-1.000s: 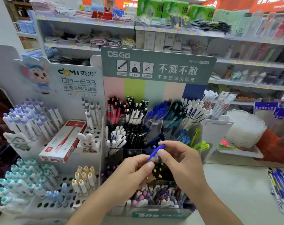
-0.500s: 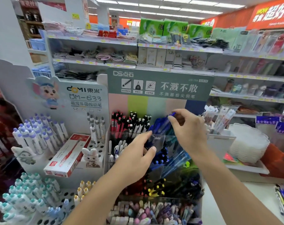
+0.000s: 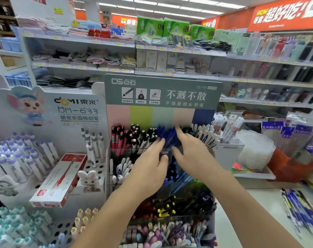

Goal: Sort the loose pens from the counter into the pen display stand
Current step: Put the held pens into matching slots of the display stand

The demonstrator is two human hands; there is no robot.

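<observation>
Right hand (image 3: 191,154) reaches with straight, empty fingers into the upright blue plastic pens (image 3: 167,136) directly ahead in the tiered clear acrylic pen stand (image 3: 116,154); left hand (image 3: 150,169) likewise relaxed, just beside

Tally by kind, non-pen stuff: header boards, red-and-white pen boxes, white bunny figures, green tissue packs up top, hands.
Header boards: 2, white cartoon board, grey-green board
Red-and-white cardboard pen box: 1
White bunny figure: 1
Green tissue packs: 3
Hands: 2, left hand, right hand
Total: 9
</observation>
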